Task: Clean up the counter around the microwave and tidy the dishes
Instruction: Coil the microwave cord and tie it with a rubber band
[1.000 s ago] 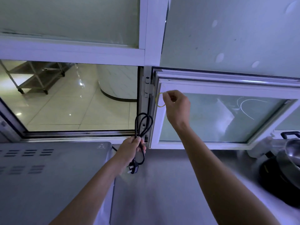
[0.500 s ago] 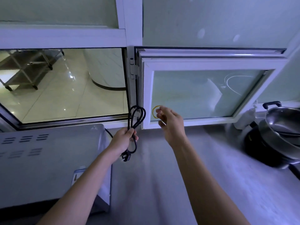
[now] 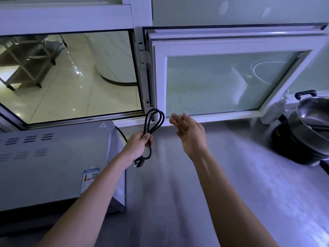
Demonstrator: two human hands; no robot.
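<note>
My left hand (image 3: pixel 138 146) grips the coiled power cord (image 3: pixel 153 122) beside the microwave (image 3: pixel 53 157). My right hand (image 3: pixel 190 134) hovers, fingers loosely curled; any band there is too blurred to tell. I would bind the loops at mid-coil.

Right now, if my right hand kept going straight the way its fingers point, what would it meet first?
Probably the cord looped up from the left hand. The right hand points its fingers left and slightly away, toward those loops. Depth is unclear; if it passes behind them, the window frame comes next.
</note>
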